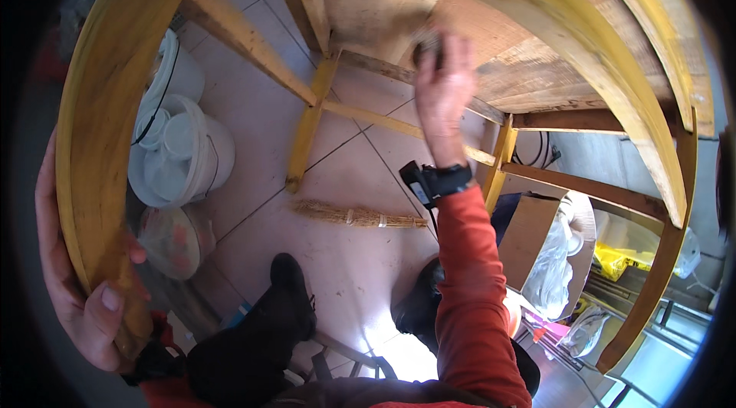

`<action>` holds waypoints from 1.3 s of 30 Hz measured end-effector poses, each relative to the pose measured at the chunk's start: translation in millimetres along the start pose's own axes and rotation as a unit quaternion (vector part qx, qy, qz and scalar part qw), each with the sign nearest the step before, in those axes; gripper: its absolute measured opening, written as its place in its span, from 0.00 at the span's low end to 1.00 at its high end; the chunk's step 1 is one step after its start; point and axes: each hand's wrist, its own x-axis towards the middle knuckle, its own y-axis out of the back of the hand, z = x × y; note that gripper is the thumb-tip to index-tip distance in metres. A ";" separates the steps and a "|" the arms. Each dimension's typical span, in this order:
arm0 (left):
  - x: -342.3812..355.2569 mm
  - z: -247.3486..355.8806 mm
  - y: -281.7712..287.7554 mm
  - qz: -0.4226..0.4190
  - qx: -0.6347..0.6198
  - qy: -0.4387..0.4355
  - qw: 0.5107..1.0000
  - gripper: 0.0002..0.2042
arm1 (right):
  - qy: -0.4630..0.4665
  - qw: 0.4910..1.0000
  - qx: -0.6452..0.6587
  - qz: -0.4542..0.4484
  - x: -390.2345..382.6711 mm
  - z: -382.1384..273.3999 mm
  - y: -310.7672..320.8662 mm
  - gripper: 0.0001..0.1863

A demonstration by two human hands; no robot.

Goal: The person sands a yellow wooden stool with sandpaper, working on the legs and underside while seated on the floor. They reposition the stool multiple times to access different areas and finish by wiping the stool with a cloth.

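A yellowish wooden chair or similar frame (pixel 98 140), with legs and crossbars, is tipped in front of me. My left hand (pixel 92 316) is wrapped round its thick rail at the left edge. My right hand (pixel 445 82) reaches across to the bare wooden panel (pixel 521 67), closed round a small dark thing (pixel 427 52) held at or close to the wood. Motion smears the fingers and that thing, so its kind is unclear. A bundle of straw like a short whisk broom (pixel 360 216) lies on the tiles below the frame, apart from both hands.
White buckets, one filled with plastic tubs (pixel 218 159), stand on the left beside a bagged container (pixel 172 243). To the right are a cardboard box (pixel 529 235) with plastic bags, a yellow package (pixel 613 261) and a metal rack (pixel 675 324). My dark shoes (pixel 287 278) rest on the tiled floor.
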 end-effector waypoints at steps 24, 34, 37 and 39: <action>-0.6 0.2 -6.0 0.041 -0.066 0.044 0.996 0.58 | 0.275 0.956 -0.033 0.092 46.9 -50.7 -72.7 0.24; -0.7 -5.8 0.0 0.052 -0.056 0.040 0.996 0.61 | 0.288 0.926 -0.207 -0.128 -15.2 50.2 -179.8 0.13; -3.6 -3.2 -2.1 0.064 -0.070 0.064 0.993 0.62 | 0.257 0.911 -0.252 -0.201 -41.7 76.3 -191.9 0.14; -5.8 -0.9 -6.6 0.073 -0.094 0.077 0.990 0.62 | 0.224 0.916 -0.264 -0.202 -59.8 80.3 -197.9 0.13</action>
